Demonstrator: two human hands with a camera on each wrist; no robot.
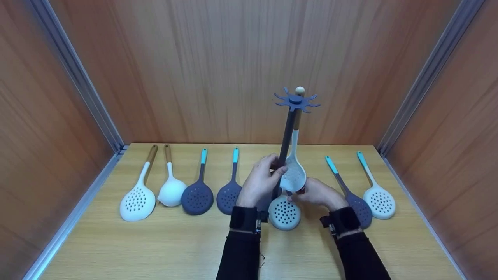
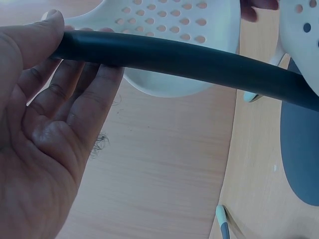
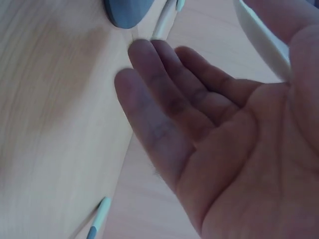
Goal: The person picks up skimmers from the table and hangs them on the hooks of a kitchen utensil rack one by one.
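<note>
A dark utensil stand (image 1: pixel 288 132) rises in the head view, topped by a ring of curved hooks (image 1: pixel 295 100). My left hand (image 1: pixel 260 181) pinches its pole (image 2: pixel 184 59) between thumb and fingers. Beside the pole hangs a white slotted ladle (image 1: pixel 294 173) with a wooden handle, its top at the hooks. My right hand (image 1: pixel 321 193) is by the ladle's lower right side. In the right wrist view its fingers (image 3: pixel 164 109) are extended, with a white edge (image 3: pixel 264 42) near the thumb; contact is unclear. A white skimmer (image 1: pixel 285 213) sits low before the pole.
Left on the table (image 1: pixel 155 249) lie a white slotted turner (image 1: pixel 137 203), a white ladle (image 1: pixel 172 191) and two dark skimmers (image 1: pixel 197 197) (image 1: pixel 228 196). To the right are another dark skimmer (image 1: pixel 358 210) and a white skimmer (image 1: pixel 379 202). Wooden panels (image 1: pixel 218 70) enclose the back and sides.
</note>
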